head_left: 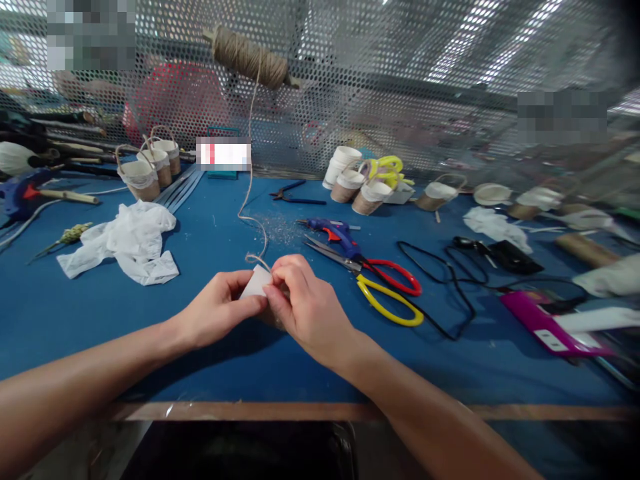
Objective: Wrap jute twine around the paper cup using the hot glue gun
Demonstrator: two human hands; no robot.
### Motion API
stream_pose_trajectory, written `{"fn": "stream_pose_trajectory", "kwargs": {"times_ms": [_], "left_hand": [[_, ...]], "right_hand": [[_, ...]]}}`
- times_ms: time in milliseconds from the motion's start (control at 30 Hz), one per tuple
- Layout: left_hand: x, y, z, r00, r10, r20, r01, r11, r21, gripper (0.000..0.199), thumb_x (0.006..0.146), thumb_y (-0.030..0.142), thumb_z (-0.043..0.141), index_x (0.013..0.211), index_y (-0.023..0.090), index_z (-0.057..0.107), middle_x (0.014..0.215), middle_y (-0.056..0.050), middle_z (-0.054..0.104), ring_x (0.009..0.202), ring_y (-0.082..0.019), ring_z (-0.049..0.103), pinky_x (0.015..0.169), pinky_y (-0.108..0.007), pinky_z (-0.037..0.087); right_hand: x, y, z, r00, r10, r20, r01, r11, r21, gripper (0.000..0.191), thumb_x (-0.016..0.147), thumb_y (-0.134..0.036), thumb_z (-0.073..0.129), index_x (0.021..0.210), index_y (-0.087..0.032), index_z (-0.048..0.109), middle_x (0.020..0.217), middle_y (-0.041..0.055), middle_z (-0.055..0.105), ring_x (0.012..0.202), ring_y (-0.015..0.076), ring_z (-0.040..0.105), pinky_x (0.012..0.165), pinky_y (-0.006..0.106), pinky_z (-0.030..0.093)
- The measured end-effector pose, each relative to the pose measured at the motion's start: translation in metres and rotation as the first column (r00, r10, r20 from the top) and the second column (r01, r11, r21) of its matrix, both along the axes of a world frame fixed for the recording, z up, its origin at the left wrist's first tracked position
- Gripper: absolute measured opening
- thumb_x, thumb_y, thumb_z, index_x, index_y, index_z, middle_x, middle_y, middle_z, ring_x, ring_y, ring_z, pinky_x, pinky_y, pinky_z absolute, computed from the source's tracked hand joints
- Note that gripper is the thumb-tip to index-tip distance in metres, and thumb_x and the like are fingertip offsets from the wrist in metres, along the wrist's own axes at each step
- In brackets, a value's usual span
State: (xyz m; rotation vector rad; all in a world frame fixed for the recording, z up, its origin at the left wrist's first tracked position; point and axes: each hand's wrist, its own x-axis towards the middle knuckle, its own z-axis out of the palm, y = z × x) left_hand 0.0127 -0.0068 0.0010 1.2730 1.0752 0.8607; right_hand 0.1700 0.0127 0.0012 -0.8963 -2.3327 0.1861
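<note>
Between my hands, above the front middle of the table, is a small white paper cup (257, 281), tilted and partly hidden by my fingers. My left hand (223, 305) grips its left side, thumb across the front. The fingers of my right hand (305, 300) pinch at its right edge, where the end of a twine strand (260, 233) meets it. That strand runs back up to a spool of brown twine (250, 61) hung on the mesh. Just right of my hands lie scissors (387, 290) with one red and one yellow handle, and a blue glue gun (336, 233).
Pliers (297, 197) lie farther back. Several twine-wrapped cups (143, 181) stand at the back left, more at the back right. White cloth (127, 240) lies at left. A black cord (450, 293) and a purple power strip (555, 327) spread across the right.
</note>
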Motion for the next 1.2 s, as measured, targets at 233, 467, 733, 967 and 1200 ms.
{"fn": "stream_pose_trajectory", "kwargs": {"times_ms": [233, 467, 733, 967, 1200], "left_hand": [[-0.003, 0.000, -0.001, 1.000, -0.015, 0.018, 0.014, 0.999, 0.044, 0.021, 0.072, 0.029, 0.058, 0.083, 0.011, 0.060, 0.078, -0.003, 0.063, 0.073, -0.017, 0.057, 0.073, -0.030, 0.044], [-0.006, 0.001, -0.006, 0.998, -0.062, 0.005, 0.061, 0.994, 0.091, 0.025, 0.075, 0.030, 0.056, 0.089, 0.010, 0.059, 0.081, -0.005, 0.062, 0.075, -0.018, 0.057, 0.074, -0.031, 0.045], [-0.013, 0.003, -0.012, 0.993, -0.075, -0.095, 0.092, 0.978, 0.188, 0.022, 0.076, 0.031, 0.056, 0.084, 0.012, 0.062, 0.083, -0.004, 0.063, 0.077, -0.018, 0.056, 0.071, -0.027, 0.046], [-0.014, 0.008, -0.010, 0.994, -0.110, 0.013, 0.108, 0.991, 0.081, 0.026, 0.073, 0.029, 0.060, 0.090, 0.010, 0.063, 0.081, -0.005, 0.065, 0.076, -0.018, 0.058, 0.074, -0.030, 0.046], [-0.011, 0.013, -0.006, 0.990, -0.006, 0.140, 0.017, 0.997, -0.076, 0.022, 0.067, 0.023, 0.065, 0.086, 0.011, 0.065, 0.076, -0.003, 0.066, 0.072, -0.015, 0.058, 0.074, -0.028, 0.046]], "right_hand": [[0.043, 0.062, 0.025, 0.841, -0.517, 0.158, 0.540, 0.821, -0.186, 0.025, 0.086, -0.032, 0.047, 0.103, -0.014, 0.051, 0.105, 0.0129, 0.057, 0.092, 0.0208, 0.058, 0.079, 0.034, 0.047], [0.081, 0.132, 0.007, 0.696, -0.568, 0.439, 0.716, 0.598, -0.361, 0.029, 0.085, -0.030, 0.054, 0.110, -0.016, 0.054, 0.111, 0.0077, 0.056, 0.093, 0.0189, 0.057, 0.078, 0.038, 0.048], [0.073, 0.101, 0.025, 0.802, -0.584, 0.124, 0.541, 0.624, -0.564, 0.023, 0.083, -0.017, 0.054, 0.105, -0.011, 0.051, 0.092, 0.0099, 0.064, 0.070, 0.0150, 0.063, 0.066, 0.031, 0.053], [0.074, 0.040, 0.056, 0.952, -0.254, -0.169, 0.058, 0.693, -0.718, 0.014, 0.073, -0.028, 0.063, 0.078, -0.016, 0.059, 0.075, 0.0067, 0.069, 0.067, 0.0181, 0.066, 0.061, 0.030, 0.055], [0.069, 0.029, 0.045, 0.957, -0.142, -0.254, -0.104, 0.649, -0.754, 0.020, 0.078, -0.030, 0.059, 0.090, -0.016, 0.062, 0.071, 0.0034, 0.067, 0.057, 0.0130, 0.061, 0.050, 0.025, 0.050]]}}
